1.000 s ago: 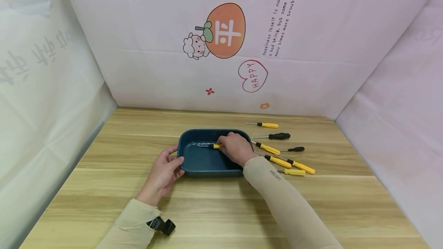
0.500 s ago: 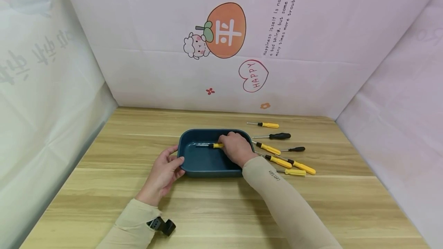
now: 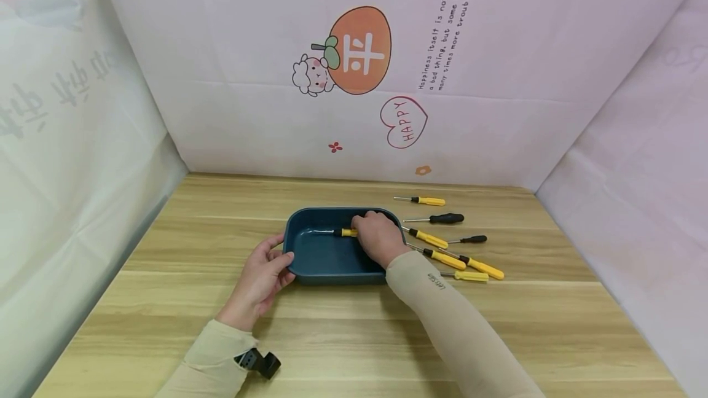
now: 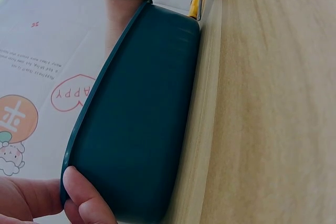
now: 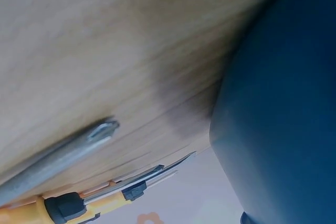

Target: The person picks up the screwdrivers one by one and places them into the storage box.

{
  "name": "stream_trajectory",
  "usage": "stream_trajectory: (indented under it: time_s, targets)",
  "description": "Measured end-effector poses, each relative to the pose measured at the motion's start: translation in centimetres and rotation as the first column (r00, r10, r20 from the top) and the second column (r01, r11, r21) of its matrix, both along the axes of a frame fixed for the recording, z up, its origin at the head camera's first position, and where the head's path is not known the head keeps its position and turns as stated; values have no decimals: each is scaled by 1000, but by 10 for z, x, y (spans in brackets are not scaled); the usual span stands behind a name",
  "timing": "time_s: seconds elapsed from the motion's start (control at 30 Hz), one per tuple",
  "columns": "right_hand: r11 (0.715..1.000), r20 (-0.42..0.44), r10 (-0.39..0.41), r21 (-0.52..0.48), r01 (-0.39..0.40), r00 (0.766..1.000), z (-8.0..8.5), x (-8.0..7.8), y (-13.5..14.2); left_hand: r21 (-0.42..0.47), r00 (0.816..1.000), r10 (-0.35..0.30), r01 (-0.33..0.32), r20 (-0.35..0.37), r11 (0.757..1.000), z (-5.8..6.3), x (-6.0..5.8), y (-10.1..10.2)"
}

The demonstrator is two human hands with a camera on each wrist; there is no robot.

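Note:
A dark teal rectangular dish (image 3: 337, 276) stands on the table. My left hand (image 3: 259, 278) grips its left end, thumb over the rim; in the left wrist view that thumb (image 4: 86, 195) lies against the outer wall. Inside the dish lies a screwdriver (image 3: 345, 233) with a yellow-and-black handle, its shank pointing left. My right hand (image 3: 378, 238) reaches over the right rim with curled fingers at the handle's end, which it hides. The right wrist view has the dish's outer wall (image 5: 283, 114) close by, with the hand itself out of sight.
Right of the dish lie several loose screwdrivers, among them a yellow one (image 3: 431, 201) at the back, a black-handled one (image 3: 447, 218) and a pale yellow one (image 3: 470, 276) nearer the front. A printed cloth (image 3: 249, 128) closes off the table's back.
My right hand has shifted slightly right, and more of the screwdriver's yellow handle shows beside the fingers. My left hand and the dish hold their place.

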State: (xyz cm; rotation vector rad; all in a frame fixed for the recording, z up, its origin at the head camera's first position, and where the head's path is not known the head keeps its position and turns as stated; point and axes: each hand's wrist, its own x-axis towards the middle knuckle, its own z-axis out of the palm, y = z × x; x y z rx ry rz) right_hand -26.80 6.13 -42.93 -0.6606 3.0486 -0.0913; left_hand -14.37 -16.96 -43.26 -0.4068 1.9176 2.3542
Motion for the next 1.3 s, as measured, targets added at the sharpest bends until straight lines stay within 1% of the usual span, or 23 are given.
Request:
stream_trajectory:
  time_s: [0.87, 1.3]
  targets:
    - [1000, -24, -1, 7, 1, 1000, 0, 1, 0, -5, 1000, -6, 6, -2, 1000, 0, -1, 0]
    - [1000, -16, 3, -4, -3, 1000, -1, 0, 2, -8, 1000, -2, 2, 4, 1000, 1, 0, 1]
